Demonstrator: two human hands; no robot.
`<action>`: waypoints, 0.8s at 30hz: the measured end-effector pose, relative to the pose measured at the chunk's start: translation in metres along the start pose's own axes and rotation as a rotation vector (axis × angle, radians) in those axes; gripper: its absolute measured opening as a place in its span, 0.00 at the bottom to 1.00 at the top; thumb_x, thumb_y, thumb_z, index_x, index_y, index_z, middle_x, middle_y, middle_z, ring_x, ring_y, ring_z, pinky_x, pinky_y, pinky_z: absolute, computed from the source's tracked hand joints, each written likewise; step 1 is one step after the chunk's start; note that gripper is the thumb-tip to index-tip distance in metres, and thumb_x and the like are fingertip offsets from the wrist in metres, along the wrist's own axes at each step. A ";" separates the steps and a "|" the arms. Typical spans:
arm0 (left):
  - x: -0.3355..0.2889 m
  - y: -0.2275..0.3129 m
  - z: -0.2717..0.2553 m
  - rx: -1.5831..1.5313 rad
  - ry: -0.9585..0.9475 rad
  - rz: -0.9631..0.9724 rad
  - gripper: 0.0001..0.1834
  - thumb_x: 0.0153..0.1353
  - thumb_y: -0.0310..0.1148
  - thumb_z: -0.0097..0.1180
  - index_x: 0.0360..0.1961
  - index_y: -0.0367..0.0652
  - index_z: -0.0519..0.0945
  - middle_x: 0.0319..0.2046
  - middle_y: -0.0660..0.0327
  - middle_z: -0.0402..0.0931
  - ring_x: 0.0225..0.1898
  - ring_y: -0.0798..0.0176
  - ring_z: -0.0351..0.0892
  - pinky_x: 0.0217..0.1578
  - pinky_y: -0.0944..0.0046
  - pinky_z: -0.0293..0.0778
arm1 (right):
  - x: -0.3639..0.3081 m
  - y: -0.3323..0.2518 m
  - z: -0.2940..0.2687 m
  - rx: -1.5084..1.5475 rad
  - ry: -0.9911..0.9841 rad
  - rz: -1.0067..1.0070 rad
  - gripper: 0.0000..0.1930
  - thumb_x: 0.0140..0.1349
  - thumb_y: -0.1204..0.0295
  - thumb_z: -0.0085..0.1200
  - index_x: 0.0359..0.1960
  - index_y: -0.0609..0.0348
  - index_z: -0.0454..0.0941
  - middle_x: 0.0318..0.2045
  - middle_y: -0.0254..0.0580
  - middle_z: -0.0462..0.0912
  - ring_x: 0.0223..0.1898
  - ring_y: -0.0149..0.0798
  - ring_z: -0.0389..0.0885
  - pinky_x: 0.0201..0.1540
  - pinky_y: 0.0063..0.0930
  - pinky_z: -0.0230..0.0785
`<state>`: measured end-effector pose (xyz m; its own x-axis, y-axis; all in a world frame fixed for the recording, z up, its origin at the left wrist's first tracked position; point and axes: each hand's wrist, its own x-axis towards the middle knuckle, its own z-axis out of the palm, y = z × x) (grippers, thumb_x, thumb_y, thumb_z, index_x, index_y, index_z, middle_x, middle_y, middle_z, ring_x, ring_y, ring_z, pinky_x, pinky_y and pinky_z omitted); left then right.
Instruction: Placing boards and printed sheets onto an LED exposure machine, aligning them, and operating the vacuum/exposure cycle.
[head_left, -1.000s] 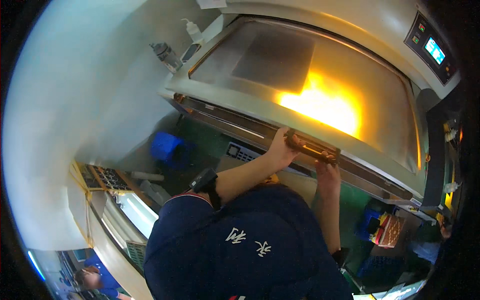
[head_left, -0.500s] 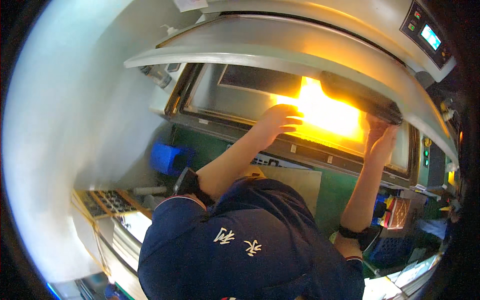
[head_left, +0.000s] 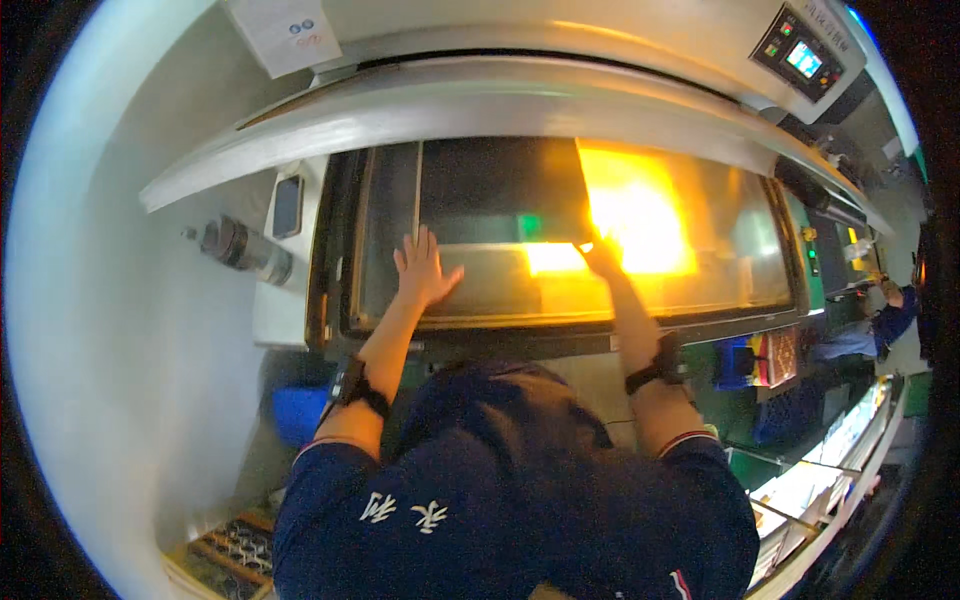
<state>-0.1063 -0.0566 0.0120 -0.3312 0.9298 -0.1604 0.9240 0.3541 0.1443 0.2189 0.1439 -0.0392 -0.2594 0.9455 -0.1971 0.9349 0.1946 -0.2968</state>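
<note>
A dark rectangular sheet (head_left: 490,190) lies on the glass bed (head_left: 735,295) of a large machine, with strong yellow-white light shining to its right and along part of its near edge. My left hand (head_left: 425,275) is open, fingers spread and palm down, at the sheet's near left corner by a pale edge strip. At the near right corner is my right hand (head_left: 603,258). Glare and shadow hide its fingers, so its grip on the corner cannot be made out.
A raised grey lid (head_left: 470,112) spans above the bed. Left of the bed are a phone (head_left: 288,206) and a clear bottle (head_left: 250,252) on a white ledge. A control panel (head_left: 800,60) is at the upper right. A blue bin (head_left: 302,415) stands low left. Another person (head_left: 890,315) is at far right.
Both hands have moved left, the right one away from the bed's right end, the left one to the sheet's near left corner. More of the dark sheet shows now. My view has shifted.
</note>
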 end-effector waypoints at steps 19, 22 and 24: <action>-0.039 -0.025 0.005 -0.225 0.038 0.613 0.49 0.59 0.57 0.53 0.70 0.32 0.53 0.72 0.41 0.44 0.74 0.39 0.37 0.71 0.43 0.37 | -0.177 0.037 -0.043 0.756 -0.017 0.602 0.37 0.58 0.39 0.55 0.40 0.71 0.77 0.26 0.50 0.82 0.22 0.42 0.80 0.28 0.39 0.76; -0.045 -0.013 -0.020 -0.220 0.009 0.622 0.43 0.62 0.51 0.50 0.69 0.31 0.55 0.71 0.40 0.47 0.72 0.35 0.43 0.70 0.41 0.39 | -0.277 0.006 -0.008 1.118 0.229 0.785 0.27 0.62 0.48 0.58 0.34 0.66 0.81 0.26 0.36 0.80 0.30 0.33 0.75 0.34 0.35 0.69; -0.041 -0.026 -0.010 -0.120 0.031 0.665 0.38 0.65 0.47 0.47 0.69 0.32 0.56 0.71 0.40 0.48 0.71 0.34 0.46 0.69 0.40 0.42 | -0.341 0.007 0.044 1.210 0.366 0.919 0.25 0.65 0.52 0.57 0.42 0.69 0.81 0.35 0.39 0.82 0.34 0.35 0.77 0.32 0.32 0.70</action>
<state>-0.1183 -0.1032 0.0248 0.2933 0.9556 0.0279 0.9061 -0.2872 0.3107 0.3035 -0.1888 -0.0149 0.5091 0.6619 -0.5502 -0.0572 -0.6118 -0.7890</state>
